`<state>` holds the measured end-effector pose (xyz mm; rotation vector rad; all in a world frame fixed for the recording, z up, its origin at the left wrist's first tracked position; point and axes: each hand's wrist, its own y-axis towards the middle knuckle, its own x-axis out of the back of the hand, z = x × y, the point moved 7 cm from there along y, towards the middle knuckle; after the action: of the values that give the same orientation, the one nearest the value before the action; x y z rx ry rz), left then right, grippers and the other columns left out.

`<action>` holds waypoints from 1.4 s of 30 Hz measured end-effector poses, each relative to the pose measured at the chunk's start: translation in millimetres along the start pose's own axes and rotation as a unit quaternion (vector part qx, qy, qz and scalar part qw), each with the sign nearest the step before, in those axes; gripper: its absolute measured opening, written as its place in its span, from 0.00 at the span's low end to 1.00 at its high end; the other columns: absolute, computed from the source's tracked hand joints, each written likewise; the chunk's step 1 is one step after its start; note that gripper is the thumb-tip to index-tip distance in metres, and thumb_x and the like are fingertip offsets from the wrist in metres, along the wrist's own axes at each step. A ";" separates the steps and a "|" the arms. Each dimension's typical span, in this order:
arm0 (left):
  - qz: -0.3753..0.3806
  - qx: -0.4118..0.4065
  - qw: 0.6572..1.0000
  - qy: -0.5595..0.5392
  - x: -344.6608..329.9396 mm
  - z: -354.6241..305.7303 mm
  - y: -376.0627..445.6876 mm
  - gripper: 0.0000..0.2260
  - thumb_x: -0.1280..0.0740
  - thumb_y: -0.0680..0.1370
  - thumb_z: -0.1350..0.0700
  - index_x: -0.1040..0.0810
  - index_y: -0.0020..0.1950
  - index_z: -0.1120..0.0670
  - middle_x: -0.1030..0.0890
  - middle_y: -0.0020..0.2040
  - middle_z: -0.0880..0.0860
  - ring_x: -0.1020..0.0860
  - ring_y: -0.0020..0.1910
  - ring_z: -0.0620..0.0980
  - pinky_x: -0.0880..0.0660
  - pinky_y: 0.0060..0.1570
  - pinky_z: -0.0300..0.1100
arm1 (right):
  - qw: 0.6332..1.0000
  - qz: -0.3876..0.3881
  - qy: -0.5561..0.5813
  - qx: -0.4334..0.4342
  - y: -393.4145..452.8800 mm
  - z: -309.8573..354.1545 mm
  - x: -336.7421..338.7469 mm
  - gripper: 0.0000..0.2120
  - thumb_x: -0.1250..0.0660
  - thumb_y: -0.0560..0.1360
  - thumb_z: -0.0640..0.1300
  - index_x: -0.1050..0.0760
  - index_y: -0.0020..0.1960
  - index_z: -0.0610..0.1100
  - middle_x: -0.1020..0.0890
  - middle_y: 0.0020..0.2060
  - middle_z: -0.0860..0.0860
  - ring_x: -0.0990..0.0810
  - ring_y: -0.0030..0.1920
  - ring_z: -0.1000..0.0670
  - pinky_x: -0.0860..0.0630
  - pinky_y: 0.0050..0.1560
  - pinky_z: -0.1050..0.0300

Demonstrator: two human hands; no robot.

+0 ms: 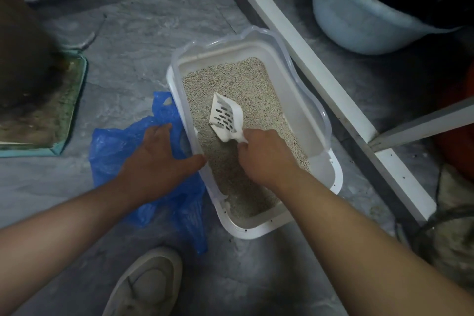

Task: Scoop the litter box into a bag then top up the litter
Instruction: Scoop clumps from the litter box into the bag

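Both forearms bare, no sleeves, watch or rings visible; one beige slip-on shoe point(146, 285) with stitched toe seam.

litter box point(331, 182): white | litter point(246, 79): beige, speckled | scoop point(227, 117): white, slotted | bag point(112, 146): blue | floor point(143, 33): grey, marbled | shoe point(148, 285): cream

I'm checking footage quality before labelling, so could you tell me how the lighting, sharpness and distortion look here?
Head view: dim, flat light, no glare; the dark container at left loses detail. Wide-angle bending curves the white frame rail. The scoop and litter are fairly sharp; the shoe looks soft.
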<state>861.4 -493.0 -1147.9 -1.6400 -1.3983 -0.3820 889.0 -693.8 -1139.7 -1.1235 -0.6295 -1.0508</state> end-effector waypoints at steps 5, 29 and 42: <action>-0.003 -0.002 1.000 -0.010 1.0 0.2 -1.6 0.42 0.27 0.71 0.38 0.40 0.77 0.55 0.38 0.76 0.52 0.35 0.73 0.53 0.34 0.67 0.50 | 0.999 0.023 0.012 0.048 -3.9 12.3 -15.2 0.12 0.43 0.81 0.47 0.23 0.56 0.45 0.20 0.48 0.44 0.23 0.42 0.45 0.29 0.42 0.56; 0.007 -0.006 0.999 -0.035 -0.4 3.2 -4.5 0.37 0.28 0.72 0.39 0.37 0.74 0.53 0.36 0.73 0.51 0.33 0.70 0.50 0.34 0.59 0.44 | 0.823 0.123 0.473 -0.290 -72.1 -22.9 -20.0 0.06 0.41 0.82 0.40 0.27 0.53 0.38 0.24 0.25 0.45 0.28 0.19 0.50 0.32 0.20 0.63; 0.016 0.001 1.000 -0.023 -3.8 12.9 -2.4 0.47 0.30 0.70 0.34 0.46 0.80 0.54 0.43 0.80 0.52 0.38 0.77 0.52 0.36 0.72 0.52 | 0.794 0.205 0.474 -0.321 -62.6 3.5 -43.2 0.11 0.42 0.83 0.40 0.26 0.44 0.41 0.25 0.22 0.49 0.29 0.19 0.52 0.37 0.19 0.67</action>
<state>854.0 -485.4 -1156.5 -1.6780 -1.4036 -0.3264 814.8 -679.5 -1149.2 -1.0397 0.8096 -1.2943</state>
